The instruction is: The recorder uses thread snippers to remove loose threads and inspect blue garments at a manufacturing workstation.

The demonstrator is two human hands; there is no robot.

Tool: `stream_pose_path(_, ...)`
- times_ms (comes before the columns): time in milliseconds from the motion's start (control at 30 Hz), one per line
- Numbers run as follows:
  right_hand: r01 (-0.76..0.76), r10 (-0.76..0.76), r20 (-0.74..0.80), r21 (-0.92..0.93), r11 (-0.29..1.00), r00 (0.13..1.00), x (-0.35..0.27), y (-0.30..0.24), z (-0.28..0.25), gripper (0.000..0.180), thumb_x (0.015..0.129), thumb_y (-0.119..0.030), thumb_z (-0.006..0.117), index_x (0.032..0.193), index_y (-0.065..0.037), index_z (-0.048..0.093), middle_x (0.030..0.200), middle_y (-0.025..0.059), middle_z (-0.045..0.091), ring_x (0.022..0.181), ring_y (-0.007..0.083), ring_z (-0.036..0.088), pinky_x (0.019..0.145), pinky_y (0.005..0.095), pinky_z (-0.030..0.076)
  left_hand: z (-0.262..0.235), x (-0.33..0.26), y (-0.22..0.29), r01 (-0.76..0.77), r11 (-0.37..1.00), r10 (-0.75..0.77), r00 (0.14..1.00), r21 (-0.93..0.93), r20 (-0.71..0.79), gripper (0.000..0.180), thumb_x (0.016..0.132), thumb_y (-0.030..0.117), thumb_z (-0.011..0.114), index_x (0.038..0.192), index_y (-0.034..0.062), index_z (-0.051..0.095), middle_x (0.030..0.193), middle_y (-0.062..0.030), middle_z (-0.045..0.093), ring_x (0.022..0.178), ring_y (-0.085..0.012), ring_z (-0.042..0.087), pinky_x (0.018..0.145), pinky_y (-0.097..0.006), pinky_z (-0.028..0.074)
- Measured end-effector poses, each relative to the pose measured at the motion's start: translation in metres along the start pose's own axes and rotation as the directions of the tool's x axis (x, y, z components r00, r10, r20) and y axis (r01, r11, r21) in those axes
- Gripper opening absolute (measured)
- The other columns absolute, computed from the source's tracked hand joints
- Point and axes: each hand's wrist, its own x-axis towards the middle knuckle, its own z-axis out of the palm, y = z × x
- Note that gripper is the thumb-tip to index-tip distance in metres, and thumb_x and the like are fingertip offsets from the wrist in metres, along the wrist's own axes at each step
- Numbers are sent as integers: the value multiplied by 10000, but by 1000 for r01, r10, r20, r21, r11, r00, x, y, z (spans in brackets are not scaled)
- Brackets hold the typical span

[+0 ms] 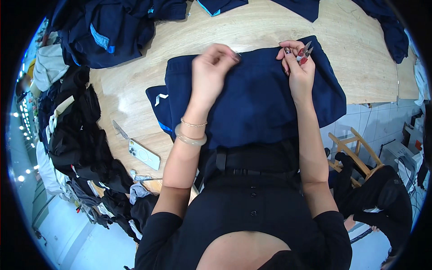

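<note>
A dark navy garment [261, 99] is spread over the near part of the table, partly across my lap. Above its far left edge, my left hand [211, 69] is raised with thumb and fingers pinched together. The hand is slightly blurred, and anything between its fingertips is too small to make out. My right hand [298, 74] is at the garment's far right part, its fingers curled round thread snips [305, 52] with red handles. Their blades point up and away from me. A small white tag [160, 98] shows on the cloth at the left.
The wooden table [364, 67] carries a navy garment pile [108, 33] at the far left and a white phone [144, 154] at the left. Black clothes [81, 130] are heaped along its left side. On the right, a person [382, 207] in black sits by a wooden stool [355, 148].
</note>
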Motion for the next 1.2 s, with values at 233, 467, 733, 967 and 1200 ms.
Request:
stream_pose_path(233, -5, 5, 16, 22, 1000, 1000, 1, 2, -2, 162, 948, -40, 469, 1050, 22, 579, 804, 44, 585, 599, 34, 411, 542, 169, 316, -9, -2, 13, -86, 980, 79, 996, 180, 46, 237, 849, 46, 644, 1069, 24, 561, 1005, -55, 585, 880, -136, 568, 836, -270, 463)
stream_pose_path(467, 8, -9, 29, 31, 999, 1000, 2, 3, -1, 165, 943, -27, 465, 1050, 22, 580, 797, 40, 583, 599, 32, 406, 543, 169, 315, -3, 5, 5, -72, 997, 70, 989, -16, -130, 28, 896, 8, 593, 916, 3, 613, 858, -32, 633, 803, -84, 583, 773, -218, 483)
stream_pose_path(733, 14, -14, 22, 12, 1000, 1000, 2, 3, -1, 160, 939, -25, 470, 1042, 18, 585, 789, 34, 583, 587, 26, 396, 534, 169, 311, 2, 3, -3, -458, 572, 274, 889, 681, 368, 154, 755, 79, 740, 846, 34, 625, 841, -49, 603, 800, -165, 603, 718, -279, 478)
stream_pose_path(967, 21, -22, 35, 36, 999, 999, 3, 4, 1, 155, 939, -27, 477, 1040, 17, 586, 784, 36, 581, 579, 25, 387, 528, 167, 304, -14, 12, -1, -102, 936, 124, 991, 336, -43, 120, 905, 47, 600, 1016, 12, 574, 872, -64, 660, 744, -112, 620, 708, -229, 491)
stream_pose_path(1200, 4, -4, 43, 13, 1000, 999, 4, 1, -3, 148, 940, -48, 494, 1048, 8, 579, 792, 32, 579, 588, 27, 386, 534, 169, 307, -10, 25, 6, -384, 537, 97, 913, 751, 397, 199, 878, 155, 634, 1037, 36, 623, 930, -67, 636, 795, -190, 591, 760, -267, 448)
